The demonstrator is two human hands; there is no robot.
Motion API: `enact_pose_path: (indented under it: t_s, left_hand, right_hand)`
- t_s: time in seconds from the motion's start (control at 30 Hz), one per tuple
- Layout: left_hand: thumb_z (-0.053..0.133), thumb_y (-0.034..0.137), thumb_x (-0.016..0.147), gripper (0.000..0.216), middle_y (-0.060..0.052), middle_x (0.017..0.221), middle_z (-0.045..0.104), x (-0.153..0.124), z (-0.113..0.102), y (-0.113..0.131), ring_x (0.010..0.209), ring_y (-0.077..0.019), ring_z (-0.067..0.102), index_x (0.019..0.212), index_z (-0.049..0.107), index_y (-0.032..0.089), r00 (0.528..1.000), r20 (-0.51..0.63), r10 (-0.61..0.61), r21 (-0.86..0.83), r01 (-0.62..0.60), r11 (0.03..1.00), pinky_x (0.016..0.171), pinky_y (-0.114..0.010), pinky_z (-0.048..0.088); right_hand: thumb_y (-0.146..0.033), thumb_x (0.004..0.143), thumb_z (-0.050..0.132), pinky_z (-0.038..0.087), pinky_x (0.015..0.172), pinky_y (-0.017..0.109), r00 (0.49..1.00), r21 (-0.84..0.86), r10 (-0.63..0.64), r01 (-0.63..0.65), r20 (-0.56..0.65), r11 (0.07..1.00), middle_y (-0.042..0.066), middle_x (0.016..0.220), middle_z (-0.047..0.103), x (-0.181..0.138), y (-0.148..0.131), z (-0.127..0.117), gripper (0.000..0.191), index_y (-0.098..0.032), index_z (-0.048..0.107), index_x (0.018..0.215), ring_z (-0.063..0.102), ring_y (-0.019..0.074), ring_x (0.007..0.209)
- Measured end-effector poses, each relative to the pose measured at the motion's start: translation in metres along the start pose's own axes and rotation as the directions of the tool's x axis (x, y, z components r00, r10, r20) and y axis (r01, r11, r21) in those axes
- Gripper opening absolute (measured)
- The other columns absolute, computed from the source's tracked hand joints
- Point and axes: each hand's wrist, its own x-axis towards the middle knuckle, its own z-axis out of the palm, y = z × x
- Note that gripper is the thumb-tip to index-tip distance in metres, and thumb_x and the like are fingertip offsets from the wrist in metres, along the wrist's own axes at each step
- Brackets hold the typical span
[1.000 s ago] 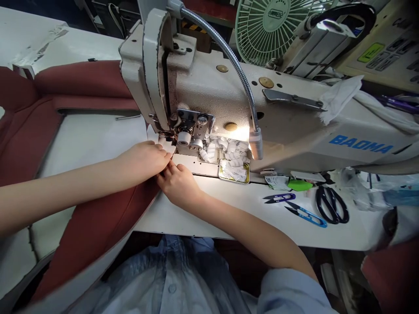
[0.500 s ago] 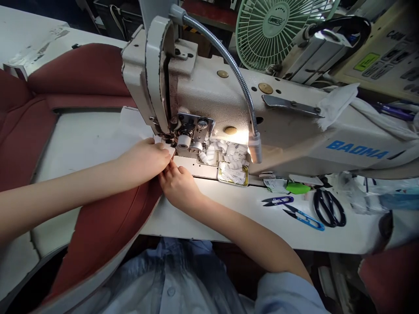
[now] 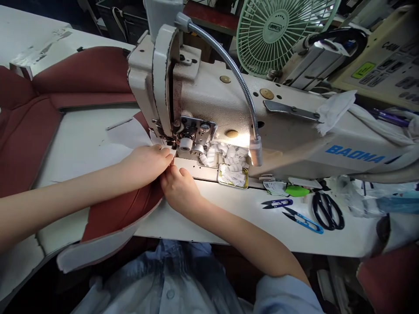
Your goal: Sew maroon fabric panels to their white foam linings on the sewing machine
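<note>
So, the red cloth (image 3: 121, 213) ran lengthwise from the near left up to the working end of the sewing machine (image 3: 209, 96). Left hand (image 3: 149, 161) was the one closer to the machine, fingers bunched and nearly closed on the cloth's edge; right hand (image 3: 180, 187) was just to the near right, pinching that edge too, fingertips partly hidden.

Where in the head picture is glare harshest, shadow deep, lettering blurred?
Head view: harshest glare on the cream metal sewing machine beside the silver flexible gooseneck lamp; head view: deep shadow below the white tabletop; head view: soft lettering on the beige control panel.
</note>
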Motion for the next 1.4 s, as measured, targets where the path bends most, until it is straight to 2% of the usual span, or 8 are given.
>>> enact_pose_path:
  t_s: [0.2,0.53,0.7,0.87,0.97,1.2,1.3,1.4]
  left_hand:
    - [0.046,0.006,0.093,0.024,-0.012,0.099,0.069,-0.006,-0.011,-0.002,0.091,-0.0272,0.065,0.099,0.069,0.014,0.995,0.099,0.017,0.001,-0.017,1.0,0.077,-0.038,0.042]
    - [0.046,0.004,0.091,0.023,-0.012,0.098,0.068,0.006,0.002,-0.004,0.089,-0.0262,0.064,0.098,0.067,0.012,1.0,-0.021,0.004,-0.051,-0.005,0.999,0.076,-0.036,0.042]
    - [0.052,0.006,0.089,0.02,-0.009,0.095,0.071,-0.005,-0.009,-0.004,0.098,-0.0296,0.063,0.094,0.069,0.016,0.997,-0.009,0.072,0.003,-0.072,0.997,0.093,-0.046,0.04]
    - [0.055,0.01,0.088,0.014,-0.011,0.086,0.068,-0.006,-0.016,0.004,0.077,-0.0249,0.066,0.087,0.069,0.014,0.991,0.122,-0.051,-0.044,0.057,0.997,0.062,-0.034,0.04]
    - [0.051,0.007,0.088,0.017,-0.012,0.09,0.066,-0.003,-0.011,0.007,0.076,-0.0233,0.065,0.092,0.067,0.012,0.996,0.071,-0.05,-0.01,0.051,0.999,0.057,-0.032,0.037]
    - [0.054,0.012,0.087,0.013,-0.011,0.092,0.069,-0.008,0.001,0.0,0.093,-0.0295,0.062,0.091,0.067,0.014,0.997,-0.05,0.051,0.067,-0.047,0.997,0.087,-0.046,0.04]
    - [0.062,0.015,0.082,0.009,-0.01,0.091,0.069,-0.011,-0.005,-0.001,0.093,-0.0304,0.062,0.089,0.067,0.014,1.0,-0.019,0.022,0.027,-0.021,0.999,0.086,-0.045,0.039]
    - [0.079,0.028,0.064,0.039,-0.012,0.093,0.067,-0.01,-0.009,0.0,0.087,-0.0309,0.061,0.096,0.066,0.011,0.998,0.059,0.021,-0.047,-0.018,0.999,0.076,-0.04,0.04]
  right_hand:
    - [-0.007,0.092,0.047,0.046,0.063,0.036,1.0,0.07,-0.017,0.016,0.013,0.997,0.022,0.107,0.068,-0.001,-0.001,-0.001,0.027,-0.003,0.065,0.111,0.056,0.028,0.094]
    - [-0.008,0.092,0.051,0.045,0.063,0.035,0.998,0.037,-0.02,0.022,-0.058,0.999,0.023,0.106,0.068,-0.001,0.001,0.003,0.024,-0.001,0.066,0.11,0.057,0.0284,0.098]
    - [-0.009,0.092,0.052,0.048,0.069,0.035,0.999,0.125,-0.024,0.019,0.032,0.992,0.017,0.104,0.069,-0.004,0.001,-0.014,0.023,-0.006,0.066,0.11,0.058,0.0249,0.092]
    - [-0.016,0.094,0.054,0.047,0.07,0.035,0.985,0.26,-0.056,0.013,0.161,0.966,0.012,0.104,0.07,-0.011,0.001,-0.033,0.027,-0.015,0.065,0.118,0.061,0.0223,0.085]
    - [-0.014,0.093,0.053,0.045,0.069,0.035,0.985,0.259,-0.057,0.014,0.16,0.966,0.013,0.101,0.069,-0.011,0.003,-0.035,0.028,-0.014,0.065,0.118,0.06,0.0232,0.088]
    - [-0.016,0.091,0.054,0.046,0.071,0.036,0.979,0.26,-0.075,0.024,0.19,0.965,0.016,0.11,0.068,-0.012,0.005,-0.039,0.033,-0.014,0.063,0.123,0.063,0.0244,0.091]
    - [-0.017,0.092,0.053,0.047,0.073,0.036,0.985,0.228,-0.058,0.02,0.162,0.973,0.02,0.121,0.065,-0.013,0.004,-0.036,0.038,-0.013,0.059,0.13,0.062,0.0266,0.099]
    - [-0.015,0.092,0.052,0.047,0.074,0.036,0.989,0.216,-0.047,0.015,0.142,0.976,0.02,0.117,0.066,-0.011,0.003,-0.031,0.041,-0.01,0.057,0.133,0.06,0.0279,0.103]
